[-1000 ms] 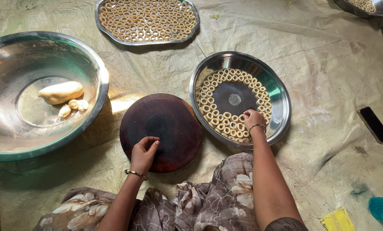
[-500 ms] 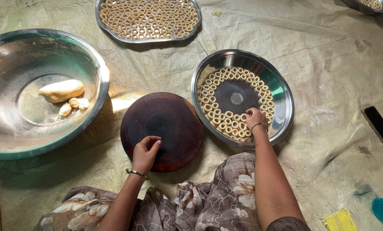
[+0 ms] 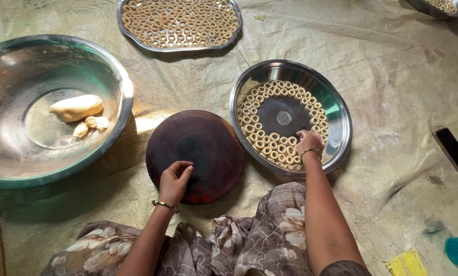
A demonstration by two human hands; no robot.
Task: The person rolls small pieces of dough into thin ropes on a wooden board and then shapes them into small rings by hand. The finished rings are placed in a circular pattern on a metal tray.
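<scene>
Dough rings [image 3: 262, 134]: small pale loops lined up in curved rows inside the round steel plate [image 3: 341, 120], filling its left, far and right sides, its dark middle bare.
Right hand [image 3: 309, 142]: I've got my fingertips down among the rings at the plate's near edge; they're bunched close together, and I cannot tell whether one ring is pinched between them.
Left hand [image 3: 175, 180]: resting on the near edge of the round dark board [image 3: 195, 153], fingers curled narrow, thumb and forefinger close, nothing clearly in them.
Board: sits on the pale ground sheet [image 3: 392, 76] just left of the plate, right in front of my lap.
Big steel bowl [image 3: 111, 71]: over at the sheet's left edge, holding a lump of dough [image 3: 76, 107] and a few little pieces [image 3: 92, 124] beside it.
Far tray [image 3: 180, 23]: at the far edge, packed with rings.
Phone [image 3: 453, 149]: dark, flat on the sheet near the right edge, well apart from the plate.
Floral cloth [image 3: 259, 245]: over my knees at the near edge.
</scene>
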